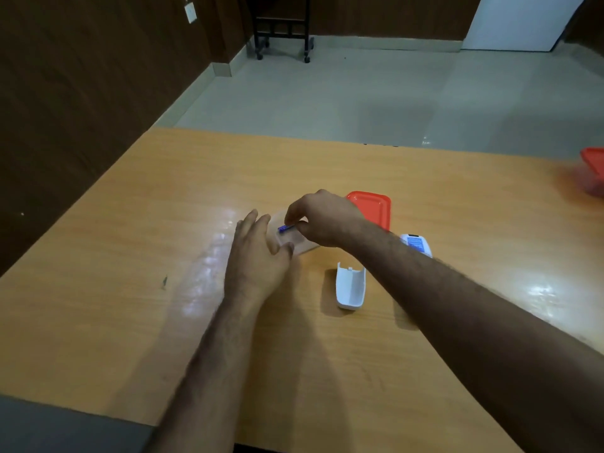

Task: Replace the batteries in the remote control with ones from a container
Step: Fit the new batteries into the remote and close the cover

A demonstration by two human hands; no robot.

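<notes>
Right hand (322, 217) pinches a blue battery (285, 228) over the clear container (304, 245), mid-table; contents look blurred, can't tell. Left hand (258, 253) flat-fingered against its left wall. Orange lid (371, 207) just right. White battery cover (350, 286) nearer; remote control (416, 245) behind right forearm.

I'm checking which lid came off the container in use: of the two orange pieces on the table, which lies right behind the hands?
The orange lid lying flat just behind the right hand. The other orange piece sits blurred at the table's far right edge.

Left hand (258, 253) flat, fingers straight; right hand (322, 220) curled in a pinching grip.
</notes>
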